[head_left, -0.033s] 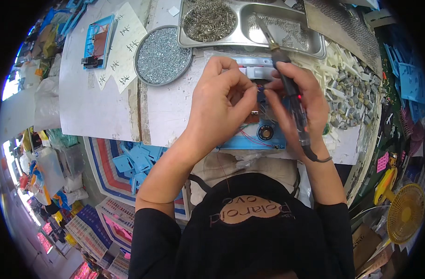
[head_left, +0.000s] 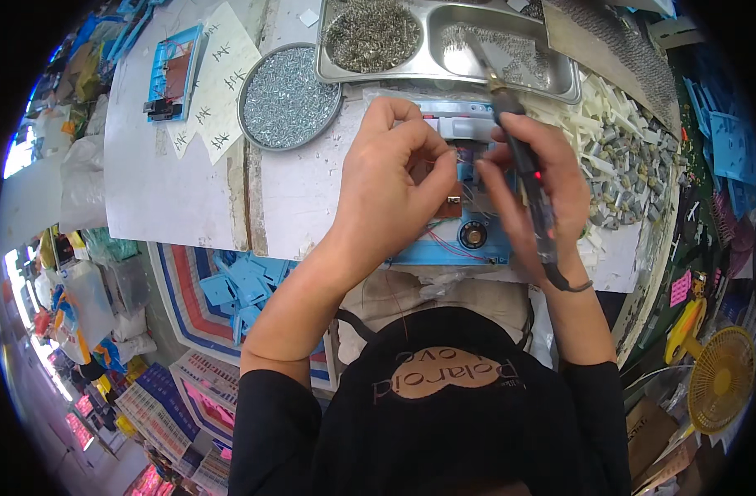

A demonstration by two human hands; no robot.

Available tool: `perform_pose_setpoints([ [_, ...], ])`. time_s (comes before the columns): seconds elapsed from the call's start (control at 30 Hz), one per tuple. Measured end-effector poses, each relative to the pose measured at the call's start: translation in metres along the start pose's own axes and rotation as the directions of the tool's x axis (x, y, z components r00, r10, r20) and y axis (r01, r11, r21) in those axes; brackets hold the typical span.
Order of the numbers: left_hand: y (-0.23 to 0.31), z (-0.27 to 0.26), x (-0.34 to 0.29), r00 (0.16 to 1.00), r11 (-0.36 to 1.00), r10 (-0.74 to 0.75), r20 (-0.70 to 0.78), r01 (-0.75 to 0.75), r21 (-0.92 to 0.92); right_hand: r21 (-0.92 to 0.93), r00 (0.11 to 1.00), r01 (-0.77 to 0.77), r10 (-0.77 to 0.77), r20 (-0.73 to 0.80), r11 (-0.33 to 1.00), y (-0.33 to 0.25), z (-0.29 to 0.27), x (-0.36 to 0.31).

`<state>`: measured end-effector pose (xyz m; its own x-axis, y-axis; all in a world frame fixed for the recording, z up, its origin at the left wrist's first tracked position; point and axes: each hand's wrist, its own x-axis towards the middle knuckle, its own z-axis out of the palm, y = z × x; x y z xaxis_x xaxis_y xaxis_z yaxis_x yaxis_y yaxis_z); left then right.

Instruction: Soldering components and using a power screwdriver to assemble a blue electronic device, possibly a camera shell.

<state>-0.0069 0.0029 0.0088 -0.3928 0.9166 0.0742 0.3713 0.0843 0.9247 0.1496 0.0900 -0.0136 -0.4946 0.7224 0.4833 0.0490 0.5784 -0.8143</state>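
My right hand (head_left: 552, 169) grips a dark soldering iron (head_left: 523, 153) with a small red light and a cable at its lower end. The tip points up and away over the metal tray. Thumb and index finger of my left hand (head_left: 399, 174) are pinched together above a light-blue plastic housing (head_left: 440, 250); whatever they hold is too small to make out. Inside the housing sit a brown circuit board (head_left: 451, 204), a round black speaker (head_left: 473, 236) and thin red wires. My fingers partly cover the housing's upper half.
Beyond my hands stands a metal tray (head_left: 428, 76) of springs. A round dish (head_left: 290, 97) of small metal parts lies to its left. White and grey pieces (head_left: 626, 165) pile up at right. Another blue housing (head_left: 175, 74) rests far left. A yellow fan (head_left: 723, 379) stands lower right.
My right hand and the soldering iron have shifted slightly right, and the right fingertips are farther from the left ones. My left hand stays nearly where it was.
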Motion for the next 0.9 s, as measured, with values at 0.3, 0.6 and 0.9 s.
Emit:
perform_pose_setpoints([
  [0.3, -0.022, 0.013, 0.002, 0.992, 0.995, 0.095, -0.087, -0.091, 0.043, -0.005, 0.98, 0.17, -0.168, 0.104, 0.985, -0.005, -0.063, -0.013],
  [0.6, -0.024, 0.015, 0.003, 0.986, 0.988, 0.131, -0.106, -0.121, 0.095, -0.031, 0.961, 0.23, -0.223, 0.164, 0.973, -0.006, -0.06, -0.011],
  [0.9, -0.018, 0.015, 0.005, 0.992, 0.981, 0.105, -0.076, -0.091, 0.172, -0.068, 0.919, 0.3, -0.269, 0.287, 0.952, -0.01, -0.057, -0.008],
])
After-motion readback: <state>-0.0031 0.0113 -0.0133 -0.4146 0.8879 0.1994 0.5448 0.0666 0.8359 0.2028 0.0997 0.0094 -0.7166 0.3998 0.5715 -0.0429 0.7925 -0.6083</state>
